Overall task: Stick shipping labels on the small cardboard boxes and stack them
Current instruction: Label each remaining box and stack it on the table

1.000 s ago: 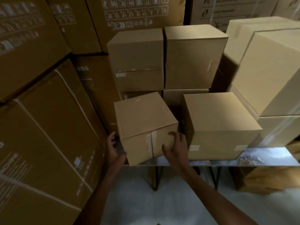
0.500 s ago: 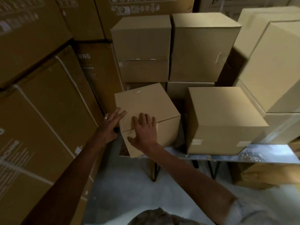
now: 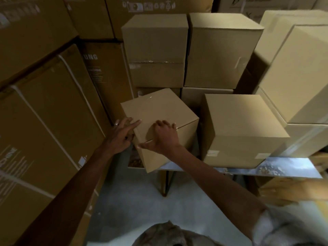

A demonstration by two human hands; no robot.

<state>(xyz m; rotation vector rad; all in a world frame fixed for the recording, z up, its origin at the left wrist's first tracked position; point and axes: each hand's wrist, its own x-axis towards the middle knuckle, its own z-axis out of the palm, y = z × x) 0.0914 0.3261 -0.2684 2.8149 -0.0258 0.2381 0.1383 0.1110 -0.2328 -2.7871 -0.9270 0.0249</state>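
Observation:
A small plain cardboard box (image 3: pixel 156 110) stands skewed on the left end of a metal table (image 3: pixel 291 167), one corner over the table's front edge. My left hand (image 3: pixel 120 135) presses its left side, fingers stretched onto the top. My right hand (image 3: pixel 163 137) lies on the top's near edge, thumb down the front face. A second small box (image 3: pixel 239 125) stands to the right, with two pale stickers low on its front. No label shows on the box under my hands.
Two more small boxes (image 3: pixel 156 41) are stacked behind, on a lower row. Pale boxes (image 3: pixel 301 73) pile up at the right. Large brown printed cartons (image 3: pixel 44 110) wall in the left and back. Grey floor lies below the table.
Both hands rose from the box's lower front to its top and left side. The box has been pushed back on the table and stays skewed.

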